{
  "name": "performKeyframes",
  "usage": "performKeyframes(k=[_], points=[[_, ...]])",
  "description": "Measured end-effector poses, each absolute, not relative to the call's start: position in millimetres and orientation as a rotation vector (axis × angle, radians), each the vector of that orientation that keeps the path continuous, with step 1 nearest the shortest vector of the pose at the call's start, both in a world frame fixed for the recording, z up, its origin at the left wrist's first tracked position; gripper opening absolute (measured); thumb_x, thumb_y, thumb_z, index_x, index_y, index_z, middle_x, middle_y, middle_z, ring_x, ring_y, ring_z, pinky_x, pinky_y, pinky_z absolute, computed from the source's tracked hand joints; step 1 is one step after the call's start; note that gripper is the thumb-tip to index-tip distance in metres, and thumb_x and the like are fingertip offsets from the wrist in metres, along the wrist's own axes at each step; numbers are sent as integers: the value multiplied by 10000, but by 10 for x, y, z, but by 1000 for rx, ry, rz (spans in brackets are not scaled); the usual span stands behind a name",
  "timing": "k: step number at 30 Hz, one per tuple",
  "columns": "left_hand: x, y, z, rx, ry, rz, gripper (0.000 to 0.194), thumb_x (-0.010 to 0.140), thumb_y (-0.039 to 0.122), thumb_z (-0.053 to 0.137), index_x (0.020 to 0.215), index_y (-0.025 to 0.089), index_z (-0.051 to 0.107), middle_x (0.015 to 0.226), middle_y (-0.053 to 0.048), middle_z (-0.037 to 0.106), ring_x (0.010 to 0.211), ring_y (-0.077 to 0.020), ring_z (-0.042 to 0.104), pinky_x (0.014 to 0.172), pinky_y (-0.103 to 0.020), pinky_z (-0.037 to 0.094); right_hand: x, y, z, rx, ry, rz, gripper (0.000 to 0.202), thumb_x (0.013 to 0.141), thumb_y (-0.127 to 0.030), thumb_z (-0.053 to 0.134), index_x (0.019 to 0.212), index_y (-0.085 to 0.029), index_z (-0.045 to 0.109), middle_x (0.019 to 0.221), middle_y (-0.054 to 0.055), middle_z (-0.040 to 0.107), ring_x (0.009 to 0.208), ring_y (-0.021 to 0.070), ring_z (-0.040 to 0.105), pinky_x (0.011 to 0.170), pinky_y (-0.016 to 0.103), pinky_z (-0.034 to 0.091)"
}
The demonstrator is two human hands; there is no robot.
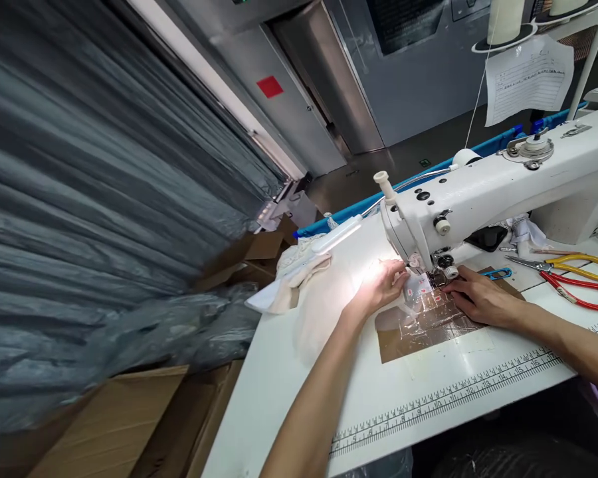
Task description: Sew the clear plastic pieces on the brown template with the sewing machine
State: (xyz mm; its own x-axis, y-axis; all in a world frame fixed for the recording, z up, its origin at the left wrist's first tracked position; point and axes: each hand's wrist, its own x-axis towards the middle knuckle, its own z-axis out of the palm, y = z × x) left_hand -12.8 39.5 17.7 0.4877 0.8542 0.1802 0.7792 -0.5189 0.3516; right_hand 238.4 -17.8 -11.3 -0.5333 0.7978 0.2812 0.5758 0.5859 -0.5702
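Both hands work close to the needle area of a white sewing machine [458, 192]. My left hand [385, 284] is left of the presser foot [437, 277], its fingers curled together; what they pinch is too small to tell. Beside it a small crumpled pinkish-white piece of cloth [415, 261] sits near the needle. My right hand [478, 297] is just right of the foot, its fingers bent with the tips at the metal parts; what lies between them is hidden. Under both hands is a brown plate with shiny clear film [408, 335]. Pale cloth [323, 312] spreads left of my left forearm.
Red-and-yellow-handled scissors [575, 265] and a blue thread snipper [498, 273] lie on the right. A printed ruler [443, 398] follows the table's front edge. Cardboard boxes [109, 425] stand at left below the grey curtain [80, 199]. A thread cone [505, 23] rises behind.
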Motion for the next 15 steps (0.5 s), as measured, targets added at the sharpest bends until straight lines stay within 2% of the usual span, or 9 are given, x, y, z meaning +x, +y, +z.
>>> performKeyframes(k=[4,7,10,15], points=[[-245,259,191,2239,1376,455,411,930,510,473,1077,183,674,874,-39,698,791,-162,641,710,-244,518,2386,-174,-117,-1117,-2306,575,264,950,-183,472,1046,-157,717,987,104,592,838,183,595,794,307,509],[-289,213,145,1848,1299,492,606,845,629,564,1232,165,615,1015,-73,701,901,-195,652,790,-281,528,2387,-167,-115,-1129,-2310,596,274,962,-195,462,1052,-146,716,980,106,591,824,182,590,789,312,506],[-301,209,103,1700,1289,512,663,776,645,639,1240,172,614,1086,-90,683,971,-218,635,856,-316,519,2393,-164,-101,-1133,-2324,614,287,965,-192,449,1056,-127,713,975,112,588,811,182,584,779,317,502],[-289,212,138,1740,1319,522,575,774,580,638,1187,180,645,1048,-85,690,952,-217,628,839,-312,514,2403,-173,-74,-1137,-2315,630,275,954,-172,464,1077,-165,710,1006,97,581,824,176,585,789,304,493]])
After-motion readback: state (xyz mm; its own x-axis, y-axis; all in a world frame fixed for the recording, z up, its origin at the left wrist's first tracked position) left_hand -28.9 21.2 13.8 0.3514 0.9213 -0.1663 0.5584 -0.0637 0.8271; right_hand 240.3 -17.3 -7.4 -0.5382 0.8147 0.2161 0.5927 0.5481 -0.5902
